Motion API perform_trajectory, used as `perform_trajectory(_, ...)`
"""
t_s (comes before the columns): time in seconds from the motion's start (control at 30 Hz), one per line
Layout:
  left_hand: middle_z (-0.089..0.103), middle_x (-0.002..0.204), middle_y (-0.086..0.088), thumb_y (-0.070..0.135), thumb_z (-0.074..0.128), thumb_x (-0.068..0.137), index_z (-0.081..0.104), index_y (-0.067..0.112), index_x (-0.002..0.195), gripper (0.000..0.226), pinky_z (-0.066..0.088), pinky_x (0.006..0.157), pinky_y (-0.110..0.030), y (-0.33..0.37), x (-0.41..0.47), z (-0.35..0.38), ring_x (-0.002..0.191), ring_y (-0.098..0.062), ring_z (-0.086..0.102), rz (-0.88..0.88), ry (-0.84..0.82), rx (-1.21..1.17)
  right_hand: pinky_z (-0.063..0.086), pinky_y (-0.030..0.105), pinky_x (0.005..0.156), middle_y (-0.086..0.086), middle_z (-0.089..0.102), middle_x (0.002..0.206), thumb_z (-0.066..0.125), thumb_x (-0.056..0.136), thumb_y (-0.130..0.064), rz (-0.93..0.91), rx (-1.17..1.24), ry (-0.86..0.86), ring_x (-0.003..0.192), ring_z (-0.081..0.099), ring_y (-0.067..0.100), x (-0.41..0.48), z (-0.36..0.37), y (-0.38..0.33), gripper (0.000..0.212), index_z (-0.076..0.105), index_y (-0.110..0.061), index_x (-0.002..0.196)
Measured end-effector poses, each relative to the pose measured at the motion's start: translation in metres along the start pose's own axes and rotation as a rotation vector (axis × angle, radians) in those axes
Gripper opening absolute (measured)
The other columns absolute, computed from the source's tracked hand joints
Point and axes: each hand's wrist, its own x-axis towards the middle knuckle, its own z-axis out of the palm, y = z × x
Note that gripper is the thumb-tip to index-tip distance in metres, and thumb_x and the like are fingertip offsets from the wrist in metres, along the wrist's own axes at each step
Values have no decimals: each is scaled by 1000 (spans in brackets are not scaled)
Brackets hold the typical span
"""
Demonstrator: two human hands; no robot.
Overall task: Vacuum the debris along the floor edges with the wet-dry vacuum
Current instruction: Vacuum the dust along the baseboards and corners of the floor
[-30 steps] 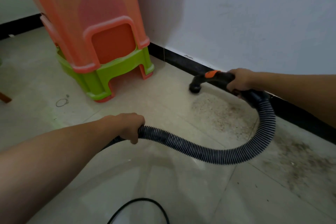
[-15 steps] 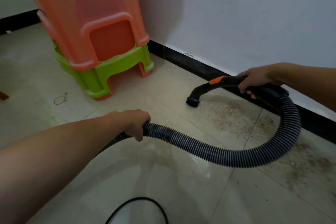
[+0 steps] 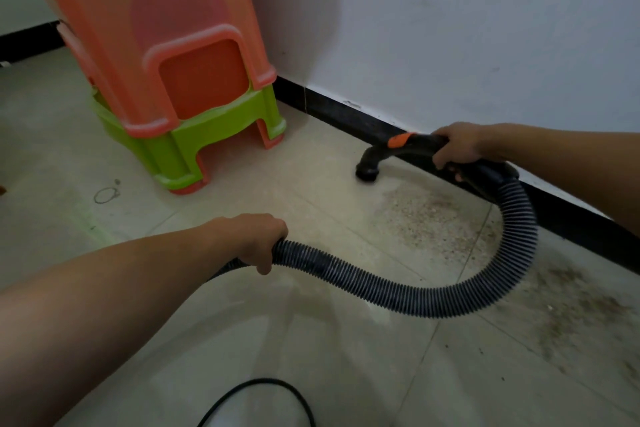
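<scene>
We steer the ribbed black flexible vacuum hose (image 3: 398, 291): right hand (image 3: 459, 146) wraps its rigid nozzle handle (image 3: 412, 146) beside the black baseboard (image 3: 346, 118), left hand (image 3: 256, 239) grips the light, bendy midsection.

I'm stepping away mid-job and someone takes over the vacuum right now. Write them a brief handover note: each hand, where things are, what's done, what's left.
Left hand grips the ribbed hose. Right hand grips the nozzle handle, its mouth down at the floor by the black baseboard.
Done: floor toward the stacked stools looks clean.
Left: the speckled debris patch beside the mouth and the darker patch farther along the wall.
</scene>
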Motion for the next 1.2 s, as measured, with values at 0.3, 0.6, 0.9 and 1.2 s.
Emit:
perform_trajectory(0.3,55,83,0,21,74,70,50,23,86,30,46,63,-31,-41,7,12,81,-21,59,-128,4,-87,59,40,52,24,62,92,64,86,0,95,174,140,66,62,35,61,20,12,34,56,-4,119)
perform_trajectory(0.6,56,89,-2,18,74,71,50,21,91,32,49,69,-32,-55,19,29,86,-22,59,-169,-51,-109,50,27,38,18,62,84,65,84,-2,10,228,95,43,61,22,88,36,-4,39,54,-19,117)
perform_trajectory(0.9,53,83,0,20,76,71,48,23,85,32,43,64,-31,-17,40,12,82,-22,58,-52,-26,-109,61,43,56,18,64,91,66,85,-5,40,15,175,68,69,37,41,4,18,41,56,-15,123)
perform_trajectory(1.2,51,82,1,26,77,66,45,25,83,36,46,66,-32,73,92,-9,81,-21,56,211,-35,10,51,32,65,6,65,108,65,89,-31,77,-404,280,61,62,18,-41,-15,73,55,41,-33,139)
